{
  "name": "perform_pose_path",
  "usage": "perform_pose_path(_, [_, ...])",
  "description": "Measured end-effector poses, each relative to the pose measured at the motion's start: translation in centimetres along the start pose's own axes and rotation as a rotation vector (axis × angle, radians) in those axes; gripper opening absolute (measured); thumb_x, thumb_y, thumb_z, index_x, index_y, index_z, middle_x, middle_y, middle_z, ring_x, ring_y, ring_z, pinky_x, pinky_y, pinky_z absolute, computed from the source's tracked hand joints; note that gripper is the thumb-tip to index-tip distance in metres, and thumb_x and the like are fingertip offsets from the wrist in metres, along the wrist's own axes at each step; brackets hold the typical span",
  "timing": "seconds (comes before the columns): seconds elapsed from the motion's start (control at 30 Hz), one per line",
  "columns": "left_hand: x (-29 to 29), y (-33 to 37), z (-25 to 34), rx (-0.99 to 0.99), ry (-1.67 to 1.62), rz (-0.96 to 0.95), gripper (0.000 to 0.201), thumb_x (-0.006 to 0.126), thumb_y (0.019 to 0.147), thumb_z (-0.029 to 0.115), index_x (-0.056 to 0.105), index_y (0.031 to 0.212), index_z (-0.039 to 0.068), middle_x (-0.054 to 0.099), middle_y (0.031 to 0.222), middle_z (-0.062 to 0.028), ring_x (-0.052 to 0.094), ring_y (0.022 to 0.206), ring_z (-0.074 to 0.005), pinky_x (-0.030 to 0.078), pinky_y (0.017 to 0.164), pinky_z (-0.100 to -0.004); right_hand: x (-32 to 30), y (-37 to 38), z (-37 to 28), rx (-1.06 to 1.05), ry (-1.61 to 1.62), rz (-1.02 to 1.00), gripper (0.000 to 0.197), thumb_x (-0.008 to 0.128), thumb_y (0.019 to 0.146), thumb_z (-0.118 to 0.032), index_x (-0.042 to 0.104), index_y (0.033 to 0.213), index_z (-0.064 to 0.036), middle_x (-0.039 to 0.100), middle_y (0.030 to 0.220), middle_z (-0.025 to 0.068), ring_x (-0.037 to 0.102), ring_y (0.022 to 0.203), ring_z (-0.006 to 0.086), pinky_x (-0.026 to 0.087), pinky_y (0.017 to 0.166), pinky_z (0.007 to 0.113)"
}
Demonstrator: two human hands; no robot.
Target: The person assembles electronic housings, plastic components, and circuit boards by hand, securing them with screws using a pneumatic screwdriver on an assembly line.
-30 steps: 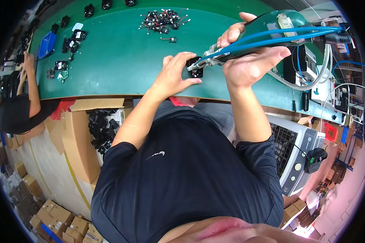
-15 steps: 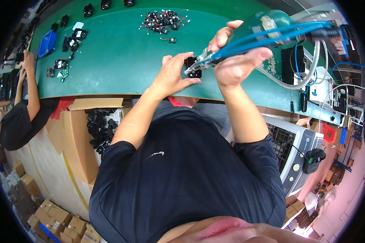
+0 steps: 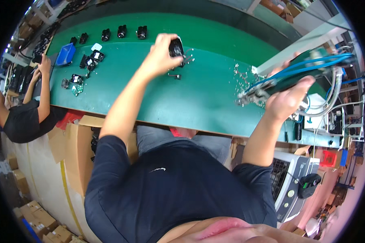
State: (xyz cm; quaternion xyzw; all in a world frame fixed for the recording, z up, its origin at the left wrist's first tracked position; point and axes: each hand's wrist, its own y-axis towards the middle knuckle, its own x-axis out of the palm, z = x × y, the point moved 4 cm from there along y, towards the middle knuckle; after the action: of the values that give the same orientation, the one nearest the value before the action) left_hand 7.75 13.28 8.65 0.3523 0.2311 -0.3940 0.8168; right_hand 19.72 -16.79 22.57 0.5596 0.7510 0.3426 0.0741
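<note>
My left hand (image 3: 161, 56) is raised over the far middle of the green table (image 3: 215, 103), its fingers wrapped round a black plastic housing (image 3: 176, 47). Thin wires of small parts (image 3: 188, 56) show just beside that hand; the rest of them is hidden behind it. Nearer me lies a single small wired part (image 3: 176, 76). At the right, my right hand (image 3: 286, 101) grips a green hand-held air tool (image 3: 290, 83) with blue hoses, slightly blurred. The tool's metal tip points left, above the table and close to scattered small pale bits (image 3: 242, 76).
Several black housings (image 3: 122, 31) stand along the far side. At the left are a blue tray (image 3: 66, 55), more housings and green circuit boards (image 3: 77, 89). Another person's hand (image 3: 45, 62) works beyond. A pale post (image 3: 300, 42) and hoses (image 3: 332, 93) stand at the right.
My left hand has moved away from me with the black housing, toward the pile of wired parts. My right hand has carried the air tool to the right, away from the housing.
</note>
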Motion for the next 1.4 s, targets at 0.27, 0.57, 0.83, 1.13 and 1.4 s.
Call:
perform_pose_path(0.27, [2.1, 10.3, -10.4, -0.196, 0.714, -0.325, 0.082, 0.089, 0.076, 0.02, 0.051, 0.149, 0.024, 0.049, 0.154, -0.0069, 0.05, 0.138, -0.0314, 0.038, 0.111, -0.0571, -4.9, -3.2, 3.3, 0.049, -0.208, -0.077, 0.061, 0.046, 0.11, -0.046, 0.042, 0.149, 0.0011, 0.059, 0.117, 0.0127, 0.062, 0.092, 0.02, 0.053, 0.084, 0.036])
perform_pose_path(0.57, [-12.3, -14.8, -5.3, -0.104, -0.125, 0.326, 0.036, 0.067, 0.099, 0.016, 0.066, 0.134, 0.009, 0.062, 0.13, -0.012, 0.064, 0.115, -0.0239, 0.05, 0.102, -0.0365, -4.3, 3.0, -3.2, -0.059, -0.099, -0.172, 0.052, 0.053, 0.106, -0.032, 0.048, 0.138, 0.0074, 0.062, 0.118, 0.018, 0.062, 0.112, 0.031, 0.05, 0.104, 0.046])
perform_pose_path(0.83, [-13.3, -69.9, -15.3, -1.544, 0.365, 0.482, 0.049, 0.072, 0.093, 0.029, 0.064, 0.138, 0.01, 0.065, 0.133, -0.0239, 0.061, 0.125, -0.039, 0.047, 0.109, -0.0472, 11.8, -18.3, 0.6, -0.058, -0.241, -0.931, 0.026, 0.067, 0.093, -0.013, 0.066, 0.113, 0.0031, 0.069, 0.116, 0.018, 0.066, 0.102, 0.0277, 0.053, 0.095, 0.041])
perform_pose_path(1.13, [-9.5, -73.6, -19.0, -1.766, 0.376, 0.858, 0.103, 0.067, 0.085, 0.072, 0.035, 0.159, 0.007, 0.038, 0.159, -0.0283, 0.034, 0.148, -0.0483, 0.029, 0.122, -0.0529, 23.8, -48.5, 14.2, 0.378, -0.219, -1.893, 0.057, 0.076, 0.089, -0.022, 0.056, 0.135, 0.0035, 0.059, 0.134, 0.0278, 0.06, 0.124, 0.0423, 0.048, 0.107, 0.044])
perform_pose_path(1.4, [-8.9, -70.9, -23.3, -1.847, 0.245, 1.015, 0.084, 0.067, 0.084, 0.072, 0.056, 0.146, 0.016, 0.056, 0.149, -0.0186, 0.049, 0.138, -0.0471, 0.023, 0.115, -0.0693, 27.0, -56.4, 23.4, 0.819, -0.873, -1.622, 0.098, 0.078, 0.086, -0.049, 0.036, 0.151, 0.0119, 0.045, 0.152, 0.0361, 0.044, 0.143, 0.0464, 0.037, 0.12, 0.045])
